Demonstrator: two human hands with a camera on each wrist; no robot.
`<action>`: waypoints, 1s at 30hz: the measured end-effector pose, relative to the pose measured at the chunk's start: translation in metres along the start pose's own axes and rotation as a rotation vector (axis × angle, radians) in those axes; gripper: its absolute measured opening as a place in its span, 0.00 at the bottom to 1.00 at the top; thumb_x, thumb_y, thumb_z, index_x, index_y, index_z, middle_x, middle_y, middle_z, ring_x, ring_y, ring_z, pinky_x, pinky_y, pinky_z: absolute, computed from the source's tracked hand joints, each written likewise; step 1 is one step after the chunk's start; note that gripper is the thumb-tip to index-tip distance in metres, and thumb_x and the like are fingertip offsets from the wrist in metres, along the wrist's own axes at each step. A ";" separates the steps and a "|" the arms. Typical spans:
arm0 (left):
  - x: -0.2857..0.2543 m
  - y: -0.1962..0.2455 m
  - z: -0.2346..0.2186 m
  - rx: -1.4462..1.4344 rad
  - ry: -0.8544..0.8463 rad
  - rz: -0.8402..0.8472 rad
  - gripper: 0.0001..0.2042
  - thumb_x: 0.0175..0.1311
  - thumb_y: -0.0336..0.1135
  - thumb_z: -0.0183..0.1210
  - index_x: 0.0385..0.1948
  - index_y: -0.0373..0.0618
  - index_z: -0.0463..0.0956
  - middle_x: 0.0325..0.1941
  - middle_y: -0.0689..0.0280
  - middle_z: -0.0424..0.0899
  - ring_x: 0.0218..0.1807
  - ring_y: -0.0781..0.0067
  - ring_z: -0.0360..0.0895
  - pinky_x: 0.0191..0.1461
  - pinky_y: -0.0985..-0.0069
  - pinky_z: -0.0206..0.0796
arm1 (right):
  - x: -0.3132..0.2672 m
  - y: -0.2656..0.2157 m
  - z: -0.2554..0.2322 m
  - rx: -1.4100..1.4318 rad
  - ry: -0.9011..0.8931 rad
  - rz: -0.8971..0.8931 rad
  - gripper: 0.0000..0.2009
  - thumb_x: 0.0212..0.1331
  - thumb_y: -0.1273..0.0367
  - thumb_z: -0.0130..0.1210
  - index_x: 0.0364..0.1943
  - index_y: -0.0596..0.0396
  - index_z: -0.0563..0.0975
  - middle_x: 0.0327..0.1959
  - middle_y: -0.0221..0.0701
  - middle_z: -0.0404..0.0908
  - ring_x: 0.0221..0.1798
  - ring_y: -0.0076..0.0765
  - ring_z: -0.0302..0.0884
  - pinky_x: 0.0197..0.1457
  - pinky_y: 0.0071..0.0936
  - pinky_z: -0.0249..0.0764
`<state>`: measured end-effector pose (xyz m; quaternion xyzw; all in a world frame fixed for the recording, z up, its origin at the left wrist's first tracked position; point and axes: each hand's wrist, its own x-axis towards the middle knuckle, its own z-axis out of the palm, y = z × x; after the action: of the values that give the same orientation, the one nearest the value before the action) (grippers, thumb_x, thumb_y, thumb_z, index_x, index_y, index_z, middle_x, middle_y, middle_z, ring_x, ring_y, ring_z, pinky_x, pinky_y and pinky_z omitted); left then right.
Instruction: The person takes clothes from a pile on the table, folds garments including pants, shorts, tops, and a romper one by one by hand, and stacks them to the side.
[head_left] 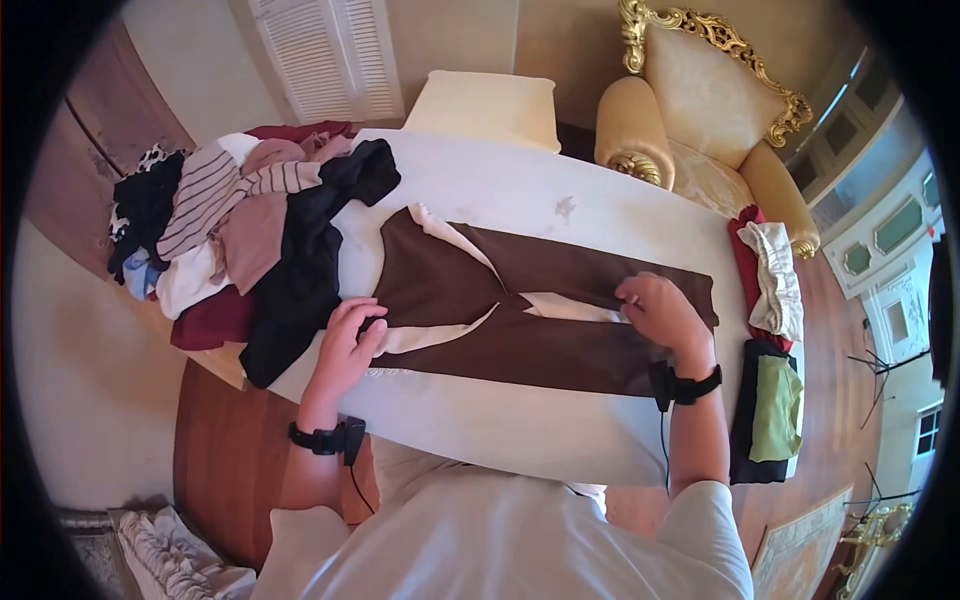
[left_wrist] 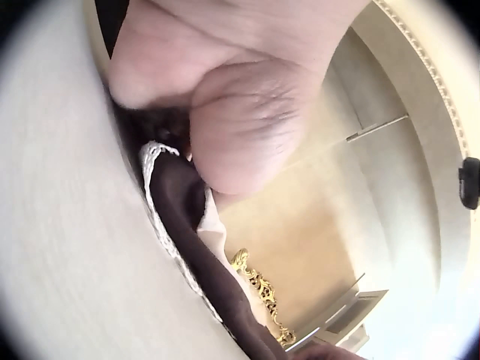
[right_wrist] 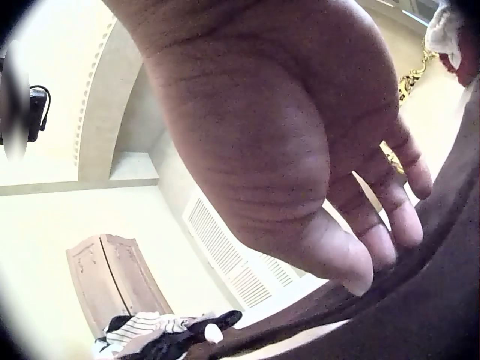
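Note:
A brown garment (head_left: 560,350) with long leg-like panels and cream parts lies spread lengthwise on the white table (head_left: 440,420). At its left end my left hand (head_left: 345,350) holds the near corner; in the left wrist view, brown fabric with a white lacy edge (left_wrist: 184,217) runs up between the thumb and fingers of that hand (left_wrist: 232,97). Over the right part, my right hand (head_left: 668,315) hovers beside a cream strip (head_left: 575,307). The right wrist view shows that hand (right_wrist: 277,142) with fingers relaxed and apart, nothing held, fingertips close above the brown cloth (right_wrist: 420,300).
A heap of mixed clothes (head_left: 235,220) covers the table's left end. At the right end lie a white and red pile (head_left: 775,280) and a black item with a green one (head_left: 775,410) on it. Behind the table stand a cream-covered stool (head_left: 485,105) and a gilded armchair (head_left: 710,100).

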<state>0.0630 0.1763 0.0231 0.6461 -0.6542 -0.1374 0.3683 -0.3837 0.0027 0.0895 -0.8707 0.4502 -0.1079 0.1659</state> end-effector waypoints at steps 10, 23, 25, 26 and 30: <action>0.077 -0.014 -0.030 -0.153 -0.132 -0.167 0.10 0.74 0.31 0.58 0.51 0.37 0.79 0.48 0.62 0.87 0.51 0.75 0.82 0.57 0.75 0.73 | 0.040 -0.030 0.031 0.064 0.002 -0.074 0.11 0.52 0.78 0.55 0.39 0.57 0.82 0.39 0.42 0.83 0.47 0.53 0.82 0.51 0.45 0.78; 0.171 0.010 0.034 0.534 -0.014 0.360 0.21 0.56 0.20 0.61 0.55 0.44 0.79 0.63 0.53 0.74 0.68 0.48 0.70 0.70 0.58 0.65 | 0.038 -0.019 0.038 0.092 0.132 -0.147 0.06 0.53 0.78 0.55 0.34 0.56 0.80 0.36 0.39 0.81 0.44 0.52 0.81 0.49 0.43 0.78; 0.177 0.007 0.033 0.571 -0.032 0.414 0.18 0.55 0.20 0.60 0.49 0.44 0.79 0.61 0.54 0.76 0.68 0.49 0.70 0.69 0.59 0.65 | 0.038 -0.019 0.037 0.088 0.131 -0.144 0.05 0.53 0.77 0.56 0.34 0.56 0.80 0.36 0.39 0.81 0.44 0.52 0.81 0.49 0.43 0.78; 0.178 0.005 0.032 0.606 -0.046 0.467 0.14 0.53 0.20 0.59 0.42 0.43 0.80 0.59 0.55 0.77 0.67 0.50 0.71 0.68 0.59 0.65 | 0.038 -0.021 0.034 0.092 0.131 -0.143 0.05 0.53 0.77 0.56 0.34 0.56 0.80 0.36 0.39 0.81 0.44 0.52 0.81 0.49 0.43 0.78; 0.172 0.005 0.023 0.579 -0.093 0.566 0.08 0.51 0.20 0.58 0.33 0.43 0.78 0.53 0.56 0.81 0.66 0.52 0.73 0.67 0.60 0.65 | 0.033 -0.024 0.028 0.026 0.038 -0.102 0.09 0.53 0.78 0.53 0.35 0.54 0.83 0.40 0.41 0.84 0.46 0.51 0.84 0.51 0.41 0.80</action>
<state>0.0626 0.0068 0.0626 0.5107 -0.8337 0.1303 0.1646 -0.3370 -0.0063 0.0738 -0.8881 0.4069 -0.1386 0.1627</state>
